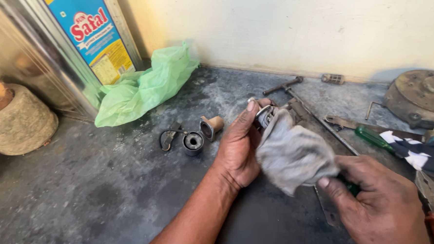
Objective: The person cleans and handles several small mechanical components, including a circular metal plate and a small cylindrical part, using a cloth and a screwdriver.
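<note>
A small metal part (pixel 265 116) sat at the centre of the work, held just above the dark, stained floor (pixel 108 190) and half wrapped in a grey rag (pixel 291 155). The left hand (pixel 237 148) gripped the part, thumb up along its near side and fingers curled behind it. The rag draped from the part down toward the right hand (pixel 381 202), which pinched the rag's lower end between thumb and fingers; a bit of green showed under that hand, too hidden to identify.

Just left of the left hand lay a short tan tube (pixel 211 126), a dark round bushing (pixel 193 141) touching or nearly touching it, and a black clip (pixel 168 138) beside that. Behind the hands a T-shaped tool (pixel 283 86) lay near the wall, with long flat metal bars (pixel 324 127) running under the rag. To the right were a green-handled screwdriver (pixel 372 137), a black-and-white striped cloth (pixel 423 154) and, at the edge, pliers (pixel 432 200) with a reddish grip. A rusty round disc (pixel 421 98) rested by the wall.

Farther left, a crumpled green bag (pixel 144 86) lay against a large shiny tin (pixel 62 50) with a blue and yellow label, and a rough round stone (pixel 17 121) stood beside it.
</note>
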